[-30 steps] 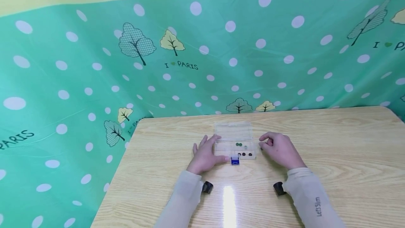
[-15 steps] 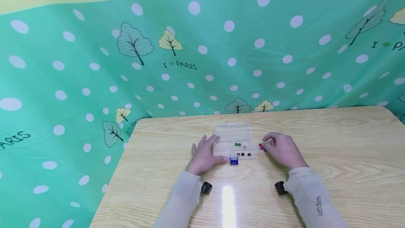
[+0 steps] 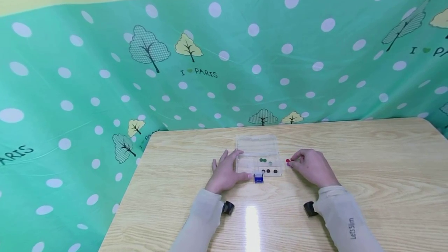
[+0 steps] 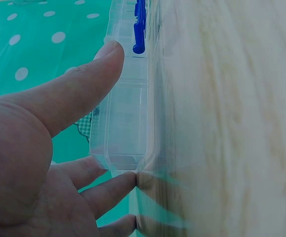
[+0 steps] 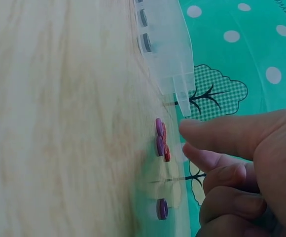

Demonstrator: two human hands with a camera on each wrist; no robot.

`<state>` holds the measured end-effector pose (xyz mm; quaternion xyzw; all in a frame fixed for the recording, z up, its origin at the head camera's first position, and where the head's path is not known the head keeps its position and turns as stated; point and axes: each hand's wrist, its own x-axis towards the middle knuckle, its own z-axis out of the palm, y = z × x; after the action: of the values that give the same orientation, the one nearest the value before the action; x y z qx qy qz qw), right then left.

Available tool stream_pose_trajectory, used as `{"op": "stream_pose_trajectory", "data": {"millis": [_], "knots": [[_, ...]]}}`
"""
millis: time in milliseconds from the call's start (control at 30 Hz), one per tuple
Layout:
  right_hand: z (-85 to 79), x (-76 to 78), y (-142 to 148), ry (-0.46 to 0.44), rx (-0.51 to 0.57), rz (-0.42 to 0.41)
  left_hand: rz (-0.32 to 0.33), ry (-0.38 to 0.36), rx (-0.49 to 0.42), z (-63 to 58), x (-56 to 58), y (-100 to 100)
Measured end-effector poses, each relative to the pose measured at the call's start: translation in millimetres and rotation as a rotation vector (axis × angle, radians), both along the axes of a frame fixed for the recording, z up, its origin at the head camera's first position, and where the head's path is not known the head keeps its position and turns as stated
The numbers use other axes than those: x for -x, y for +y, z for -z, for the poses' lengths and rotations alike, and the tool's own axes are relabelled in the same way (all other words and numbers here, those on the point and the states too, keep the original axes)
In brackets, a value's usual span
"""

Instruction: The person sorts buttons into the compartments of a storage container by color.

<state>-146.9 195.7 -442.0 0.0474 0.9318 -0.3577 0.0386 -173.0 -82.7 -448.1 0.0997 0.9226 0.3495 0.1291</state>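
An open clear plastic compartment box (image 3: 246, 163) lies on the table with its lid (image 3: 257, 146) tipped back. My left hand (image 3: 225, 173) is spread around its left end; the thumb lies by the front wall near a blue latch (image 4: 139, 32), and fingertips touch the end wall. Green button-like discs (image 3: 262, 160) and dark discs (image 3: 268, 171) lie inside. Just right of the box, my right hand (image 3: 312, 166) hovers by small discs on the table: red discs (image 5: 167, 154), purple discs (image 5: 160, 145) and a lone purple disc (image 5: 162, 209). Nothing shows between its thumb and index finger.
The wooden table (image 3: 385, 166) runs back to a green dotted curtain (image 3: 224, 49). Black wrist cameras (image 3: 228, 207) sit below both hands. A bright light reflection falls on the table in front of the box.
The right hand has shifted slightly and its fingers have parted, leaving red and purple discs visible that the fingers hid before. The left hand and box stay put.
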Motion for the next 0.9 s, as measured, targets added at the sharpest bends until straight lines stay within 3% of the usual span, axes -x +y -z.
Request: {"op": "stream_pose_trajectory", "data": {"millis": [900], "knots": [[2.0,-1.7,1.0,-0.057,-0.037,-0.025,0.004,0.009,0.005,1.0,0.5,-0.2]]}}
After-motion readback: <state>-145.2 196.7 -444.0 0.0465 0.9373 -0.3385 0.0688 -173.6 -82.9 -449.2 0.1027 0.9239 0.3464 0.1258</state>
